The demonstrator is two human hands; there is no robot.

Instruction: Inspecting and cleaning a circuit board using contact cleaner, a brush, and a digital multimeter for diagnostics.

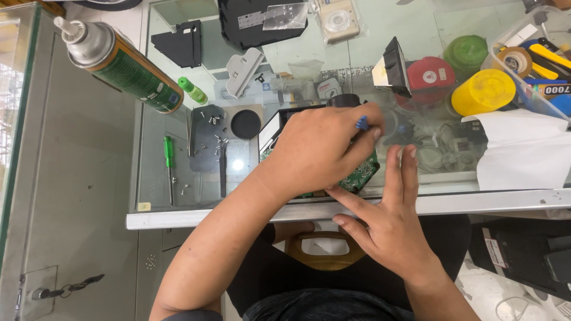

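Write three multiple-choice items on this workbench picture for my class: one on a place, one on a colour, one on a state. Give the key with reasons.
1. Where does the green screwdriver lie?
A. left of the hands
B. right of the hands
C. on the floor

2. What colour is the board under the left hand?
A. red
B. green
C. white

3. How is the right hand placed?
A. clenched in a fist
B. raised off the table
C. flat, fingers out, at the board's edge

Key: 1 A, it lies on the glass table to the left; 2 B, green shows beneath the fingers; 3 C, its fingers are spread by the board.
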